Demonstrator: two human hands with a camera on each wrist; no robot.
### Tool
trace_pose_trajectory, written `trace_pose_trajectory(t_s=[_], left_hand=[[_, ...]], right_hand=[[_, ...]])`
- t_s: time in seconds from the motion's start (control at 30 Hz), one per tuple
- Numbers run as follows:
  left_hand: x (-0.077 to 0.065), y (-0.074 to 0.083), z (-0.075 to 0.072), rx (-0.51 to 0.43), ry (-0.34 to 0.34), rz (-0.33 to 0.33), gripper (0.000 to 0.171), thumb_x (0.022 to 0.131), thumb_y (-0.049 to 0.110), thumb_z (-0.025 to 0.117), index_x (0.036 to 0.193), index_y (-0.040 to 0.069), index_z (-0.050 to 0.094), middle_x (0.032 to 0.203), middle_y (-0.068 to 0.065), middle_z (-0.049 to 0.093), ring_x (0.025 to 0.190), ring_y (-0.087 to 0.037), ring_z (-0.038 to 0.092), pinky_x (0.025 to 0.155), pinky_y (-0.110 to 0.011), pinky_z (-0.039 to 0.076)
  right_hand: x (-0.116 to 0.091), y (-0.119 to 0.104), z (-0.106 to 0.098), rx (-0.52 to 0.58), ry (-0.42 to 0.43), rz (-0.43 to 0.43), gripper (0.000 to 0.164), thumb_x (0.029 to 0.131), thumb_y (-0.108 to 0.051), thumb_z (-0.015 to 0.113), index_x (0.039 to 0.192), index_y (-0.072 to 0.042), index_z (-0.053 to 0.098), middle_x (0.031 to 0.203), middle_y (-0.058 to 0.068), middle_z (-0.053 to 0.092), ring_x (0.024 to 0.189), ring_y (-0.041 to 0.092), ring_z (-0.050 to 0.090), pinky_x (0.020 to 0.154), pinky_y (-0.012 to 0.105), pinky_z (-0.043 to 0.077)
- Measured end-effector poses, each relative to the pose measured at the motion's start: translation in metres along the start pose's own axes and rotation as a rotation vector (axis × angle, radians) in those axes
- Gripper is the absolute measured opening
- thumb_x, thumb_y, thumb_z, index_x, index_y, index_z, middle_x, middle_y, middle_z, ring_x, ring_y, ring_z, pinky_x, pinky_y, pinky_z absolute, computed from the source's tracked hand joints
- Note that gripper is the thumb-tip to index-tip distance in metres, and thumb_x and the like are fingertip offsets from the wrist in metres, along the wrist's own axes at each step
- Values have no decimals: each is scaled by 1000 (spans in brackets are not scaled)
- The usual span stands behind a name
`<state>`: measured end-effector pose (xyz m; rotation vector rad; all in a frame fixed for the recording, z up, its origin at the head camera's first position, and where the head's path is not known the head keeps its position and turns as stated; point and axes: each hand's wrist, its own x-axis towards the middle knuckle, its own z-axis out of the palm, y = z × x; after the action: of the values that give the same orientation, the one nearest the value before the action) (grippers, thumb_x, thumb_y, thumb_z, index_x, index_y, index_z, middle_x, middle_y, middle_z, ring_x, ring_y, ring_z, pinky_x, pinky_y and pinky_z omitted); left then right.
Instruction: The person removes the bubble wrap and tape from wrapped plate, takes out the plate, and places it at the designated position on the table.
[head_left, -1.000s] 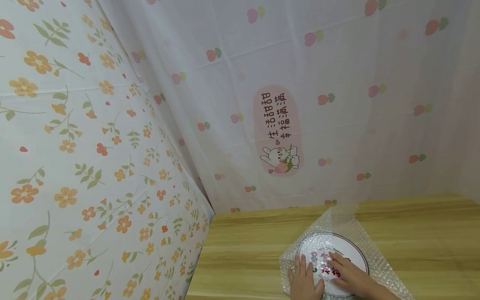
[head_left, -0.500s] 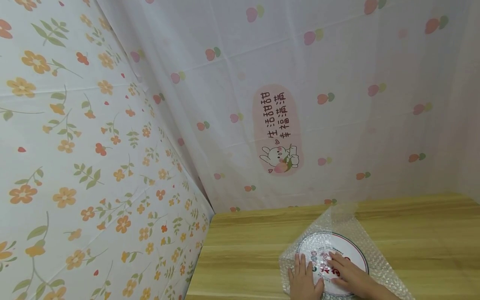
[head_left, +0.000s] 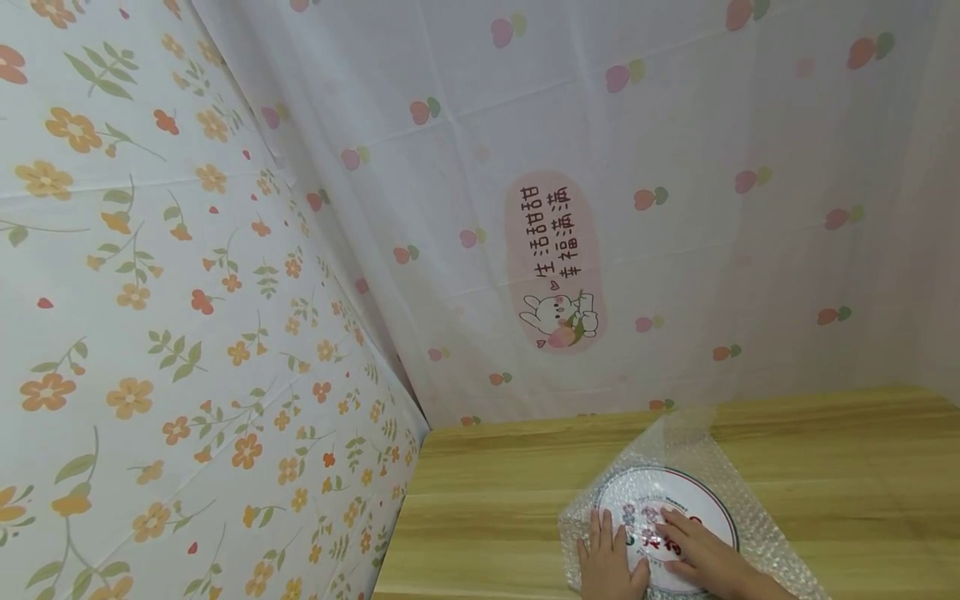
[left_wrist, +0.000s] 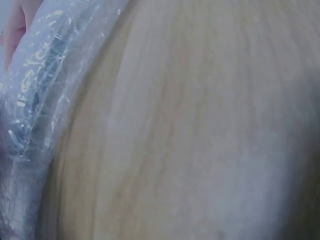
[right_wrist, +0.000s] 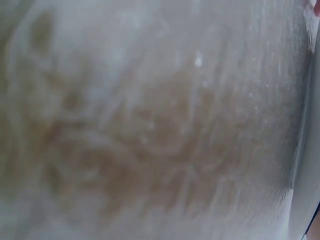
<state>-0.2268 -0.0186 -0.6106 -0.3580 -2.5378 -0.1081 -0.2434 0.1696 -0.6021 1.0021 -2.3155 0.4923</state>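
Your grip is relaxed: left hand (head_left: 609,557) and right hand (head_left: 702,552) lie on the printed disc (head_left: 707,505), short of the bench's (head_left: 510,492) far edge. Bubble wrap (head_left: 675,446) seemingly covers its left side; the right flap (head_left: 768,542) remains unfolded.

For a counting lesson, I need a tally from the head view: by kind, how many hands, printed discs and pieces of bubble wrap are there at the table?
Hands: 2 (left hand, right hand)
Printed disc: 1
Bubble wrap: 1
Total: 4
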Motion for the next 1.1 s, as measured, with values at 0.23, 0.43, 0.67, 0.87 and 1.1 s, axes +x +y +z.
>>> trace_pose_trajectory(t_s=[0.23, 0.43, 0.67, 0.87, 1.1], left_hand=[[0, 1, -2, 2, 31, 8, 47, 72, 52, 55, 102, 16, 65, 121, -4, 53, 118, -23, 42, 79, -45, 40], [3, 2, -6, 2, -9, 36, 45, 73, 50, 56, 101, 15, 65, 120, -5, 53, 119, -26, 41, 84, -45, 37], [10, 4, -17, 46, 74, 154, 33, 68, 45, 62, 80, 14, 66, 96, 1, 56, 101, -19, 50, 81, -39, 38], [16, 9, -27, 97, 34, 148, 29, 64, 45, 62, 64, 16, 62, 68, 6, 47, 73, -11, 45, 67, -31, 34], [23, 21, -33, 112, -119, 53, 29, 66, 44, 63, 58, 16, 60, 66, 4, 48, 74, -13, 46, 70, -35, 34]], right_hand=[[-1, 0, 3, 6, -1, -2, 44, 76, -29, 67, 106, 2, 59, 110, 23, 54, 124, -9, 4, 95, 7, -1], [0, -1, 1, -5, 1, -20, 43, 76, -27, 67, 106, 3, 58, 117, 15, 53, 127, -6, 0, 97, 9, -1], [-1, 0, 3, -24, 27, -46, 43, 72, -26, 69, 104, 3, 59, 114, 16, 54, 126, -6, -2, 98, 10, 0], [-3, 1, 7, -54, 32, -46, 44, 71, -27, 70, 103, 1, 60, 109, 20, 55, 129, 3, 15, 98, 11, 0], [-4, 2, 8, -66, 54, -54, 44, 71, -27, 70, 103, 2, 60, 114, 15, 54, 130, 6, 17, 100, 13, 1]])
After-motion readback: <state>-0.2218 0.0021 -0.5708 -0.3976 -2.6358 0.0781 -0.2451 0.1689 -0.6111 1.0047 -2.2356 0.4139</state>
